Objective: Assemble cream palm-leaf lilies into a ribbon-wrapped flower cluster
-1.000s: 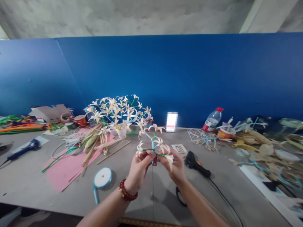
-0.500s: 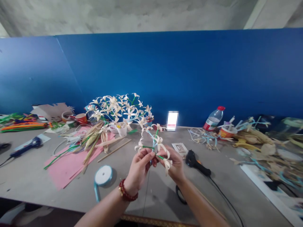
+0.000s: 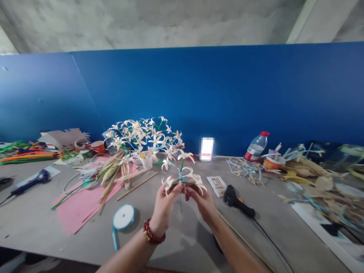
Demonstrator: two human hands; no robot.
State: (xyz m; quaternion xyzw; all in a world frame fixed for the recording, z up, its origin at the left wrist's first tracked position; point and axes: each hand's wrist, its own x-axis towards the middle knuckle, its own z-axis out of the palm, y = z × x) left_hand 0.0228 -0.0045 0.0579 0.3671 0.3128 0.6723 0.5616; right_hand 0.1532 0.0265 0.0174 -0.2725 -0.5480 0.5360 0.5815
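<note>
Between my hands stands a small spray of artificial flowers [image 3: 181, 172], with cream curled petals, green branches and a pale blue part in the middle. My left hand [image 3: 162, 203] pinches its stem just below where the branches meet. My right hand [image 3: 205, 203] is closed at the right-hand blossoms, its fingertips bent in close to the stem; the petals partly cover them. A thin wire stem hangs below my fingers. Beyond the hands, a large bunch of similar flowers [image 3: 142, 132] rises from a white cup [image 3: 146, 162].
A roll of light blue tape [image 3: 124, 217] lies at left, near pink paper [image 3: 71, 212] with dried husks [image 3: 109, 170]. At right are a black glue gun [image 3: 239, 201] with its cord, a bottle [image 3: 256, 146] and husk scraps [image 3: 321, 189]. A blue glue gun [image 3: 31, 184] lies far left.
The flower spray has turned upright, its blossoms now spread to both sides. My right hand has shifted slightly left and down beside the stem. The view has tilted up a little.
</note>
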